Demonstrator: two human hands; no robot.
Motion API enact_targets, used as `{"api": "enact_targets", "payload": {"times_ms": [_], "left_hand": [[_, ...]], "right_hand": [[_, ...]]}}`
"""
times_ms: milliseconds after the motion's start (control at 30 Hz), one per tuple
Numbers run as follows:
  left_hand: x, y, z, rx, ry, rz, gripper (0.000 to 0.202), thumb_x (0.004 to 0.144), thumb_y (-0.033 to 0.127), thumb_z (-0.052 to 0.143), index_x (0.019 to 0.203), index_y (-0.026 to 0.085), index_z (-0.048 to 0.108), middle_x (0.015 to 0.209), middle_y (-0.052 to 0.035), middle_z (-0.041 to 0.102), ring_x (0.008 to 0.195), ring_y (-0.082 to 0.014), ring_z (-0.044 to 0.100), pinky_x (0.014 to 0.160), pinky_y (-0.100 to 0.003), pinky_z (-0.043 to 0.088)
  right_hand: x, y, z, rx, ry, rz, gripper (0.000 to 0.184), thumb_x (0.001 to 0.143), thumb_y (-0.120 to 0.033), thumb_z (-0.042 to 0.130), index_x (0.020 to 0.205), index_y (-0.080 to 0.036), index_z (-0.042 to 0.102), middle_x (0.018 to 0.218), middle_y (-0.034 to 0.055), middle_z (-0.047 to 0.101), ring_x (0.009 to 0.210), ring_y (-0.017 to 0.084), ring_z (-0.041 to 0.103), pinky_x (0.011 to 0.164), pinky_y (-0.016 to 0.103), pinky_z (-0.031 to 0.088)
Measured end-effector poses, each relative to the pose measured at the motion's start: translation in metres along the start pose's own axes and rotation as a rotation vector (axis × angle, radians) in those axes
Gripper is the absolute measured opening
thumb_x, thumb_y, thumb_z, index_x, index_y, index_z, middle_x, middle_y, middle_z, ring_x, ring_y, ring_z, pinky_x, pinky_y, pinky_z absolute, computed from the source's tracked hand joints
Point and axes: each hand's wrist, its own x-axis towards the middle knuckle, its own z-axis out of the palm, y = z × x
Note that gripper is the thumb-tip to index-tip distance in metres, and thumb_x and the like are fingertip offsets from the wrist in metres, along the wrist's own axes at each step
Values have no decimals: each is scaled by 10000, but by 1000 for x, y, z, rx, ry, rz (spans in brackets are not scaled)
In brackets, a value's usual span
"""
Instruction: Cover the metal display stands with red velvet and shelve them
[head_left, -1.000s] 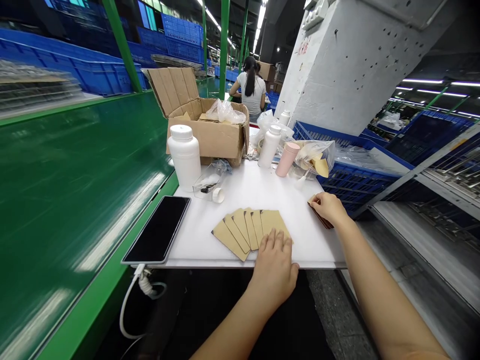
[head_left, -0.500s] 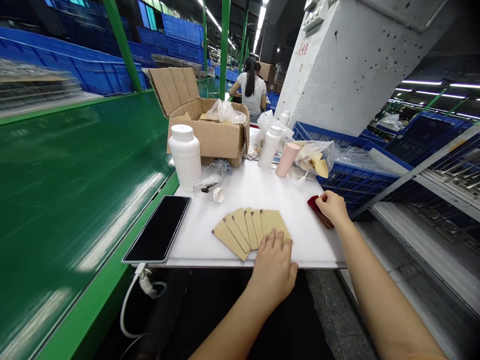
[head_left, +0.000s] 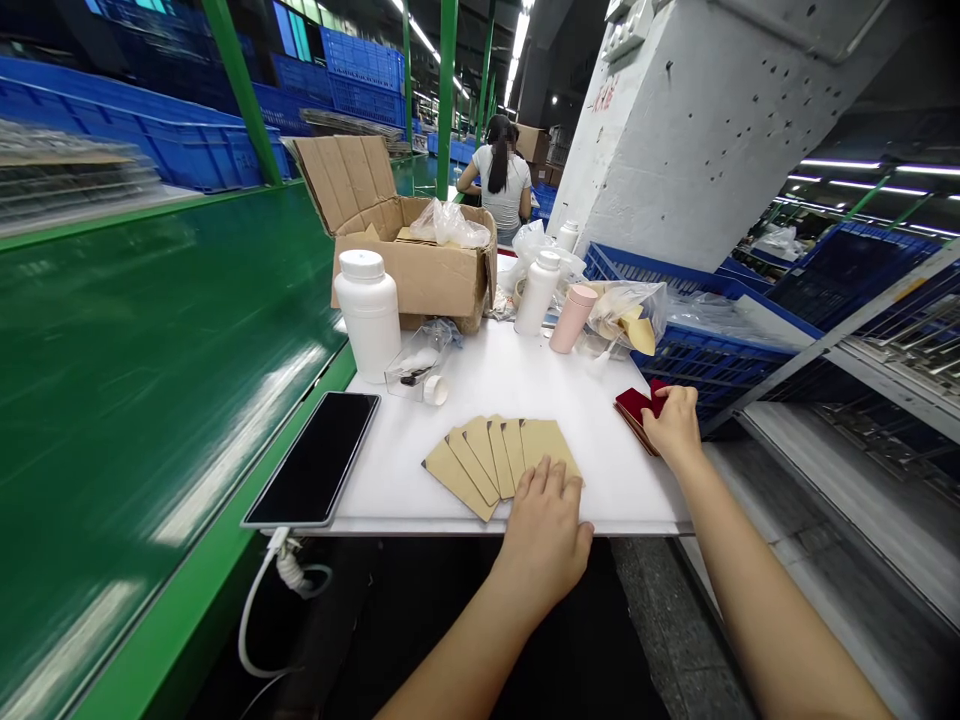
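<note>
Right hand (head_left: 676, 428) pinches a red piece (head_left: 658, 391) at the red-topped stack (head_left: 631, 403), right side of the counter (head_left: 499, 370). Left hand (head_left: 546, 532), grasping nothing, rests on the right end of the tan card fan (head_left: 480, 455), which lies crosswise, left of the stack.

At six o'clock, the lap clothing (head_left: 592, 640) is black and plain, its folds too dark to make out. The left forearm (head_left: 474, 638), also at six, is bare and smooth, and the left hand (head_left: 544, 535) toward five is bare too, with slender fingers (head_left: 553, 478). The right forearm (head_left: 761, 575) toward four o'clock is bare, long and tapering; the right hand (head_left: 675, 428), between three and four, is likewise bare.
</note>
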Motion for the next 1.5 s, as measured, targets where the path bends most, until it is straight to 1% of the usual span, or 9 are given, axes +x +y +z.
{"api": "enact_targets", "payload": {"times_ms": [200, 400, 667, 767, 933, 1133, 1300, 1400, 1500], "left_hand": [[0, 0, 0, -3, 0, -6, 473, 886, 319, 434, 1313, 124, 492, 1458, -155, 406, 1398, -326, 266, 1154, -489, 234], [2, 2, 1, 24, 8, -10, 478, 890, 311, 426, 1320, 113, 488, 1446, -154, 424, 1386, -323, 293, 1150, -488, 251], [4, 9, 2, 14, 119, 57, 466, 898, 314, 415, 1317, 125, 489, 1469, -115, 397, 1400, -296, 263, 1158, -450, 253], [23, 33, 8, 2, 123, 146, 493, 914, 365, 392, 1338, 125, 468, 1477, -97, 391, 1399, -283, 259, 1160, -435, 252], [86, 78, 34, 105, -50, 175, 610, 898, 376, 422, 1414, 60, 354, 1520, -158, 295, 1408, -319, 228, 1138, -492, 247], [136, 86, 54, 140, -65, 126, 596, 885, 331, 475, 1387, 24, 379, 1411, -216, 449, 1358, -330, 335, 1137, -554, 178], [106, 86, 31, -41, 128, 193, 590, 940, 370, 395, 1440, 84, 266, 1499, -137, 337, 1418, -236, 216, 1177, -412, 169], [68, 79, 15, -594, 312, 231, 732, 838, 430, 612, 1427, 159, 272, 1475, -130, 375, 1367, -220, 336, 1142, -366, 280], [36, 61, -1, -980, 222, 277, 393, 723, 359, 765, 1029, 179, 597, 1315, -115, 551, 1232, -248, 503, 1061, -380, 386]], "right_hand": [[1, 4, -27, -75, 163, -72, 524, 617, -281, 696, 1039, -137, 421, 1097, 158, 389, 996, 301, 483, 924, 457, 431], [-6, -13, -63, -78, 412, -139, 283, 742, -176, 517, 1018, -152, 461, 1101, 174, 433, 1053, 307, 491, 806, 423, 479], [-30, -8, -42, -126, 180, -2, 271, 769, -170, 469, 1037, -161, 505, 1114, 143, 444, 920, 266, 548, 684, 393, 481], [-37, -1, -40, -74, 214, 7, 291, 759, -178, 466, 1044, -159, 521, 1118, 145, 452, 952, 275, 537, 716, 402, 476], [-42, 3, -44, 79, 348, 44, 300, 740, -187, 460, 1024, -137, 545, 1093, 172, 477, 1010, 300, 521, 817, 446, 465], [-55, 5, -75, 235, 558, 134, 253, 772, -224, 473, 990, -155, 582, 1065, 161, 513, 981, 279, 558, 780, 413, 506], [-95, -22, -114, 603, 592, 191, 570, 793, -232, 578, 1321, -188, 367, 932, 67, 555, 780, 179, 607, 621, 289, 518], [-130, -52, -127, 645, 465, 102, 271, 788, -191, 625, 1056, -201, 584, 860, 39, 601, 755, 162, 604, 648, 283, 509], [-158, -82, -136, 640, 274, -55, 82, 795, -117, 615, 810, -195, 634, 814, 31, 637, 750, 160, 609, 704, 304, 509]]}}
